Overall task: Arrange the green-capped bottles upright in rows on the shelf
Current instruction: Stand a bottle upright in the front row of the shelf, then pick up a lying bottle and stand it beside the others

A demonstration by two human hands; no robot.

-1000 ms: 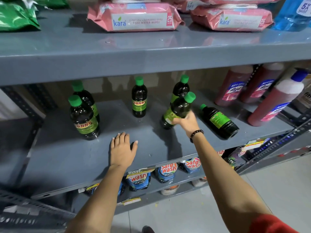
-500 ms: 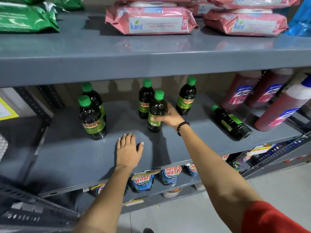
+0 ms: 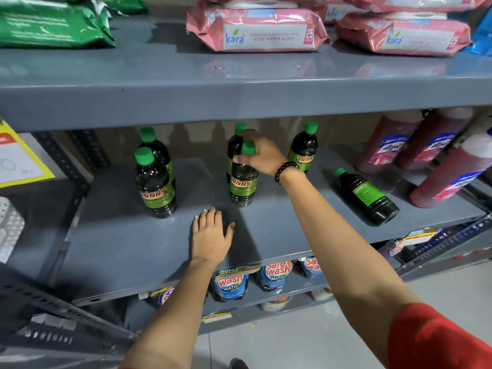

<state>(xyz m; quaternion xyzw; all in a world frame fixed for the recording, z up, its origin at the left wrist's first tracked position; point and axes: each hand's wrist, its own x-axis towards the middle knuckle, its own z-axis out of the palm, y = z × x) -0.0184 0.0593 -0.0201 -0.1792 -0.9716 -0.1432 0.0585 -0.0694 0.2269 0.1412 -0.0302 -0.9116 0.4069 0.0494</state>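
Observation:
Dark green-capped "Sunny" bottles stand on the grey middle shelf. Two stand at the left, one in front of the other. My right hand grips the neck of an upright bottle in the middle, just in front of another upright bottle. A further bottle stands to the right. One bottle lies on its side at the right, cap pointing back-left. My left hand rests flat on the shelf, fingers apart, holding nothing.
Red liquid bottles with white caps lean at the shelf's right end. Pink wipes packs and green packs lie on the shelf above. Blue detergent pouches fill the shelf below. A yellow-edged sign hangs at left.
My right hand carried a tilted bottle leftwards, set it upright in front of the middle back bottle, and shifted its grip up to the neck. My left hand stayed flat.

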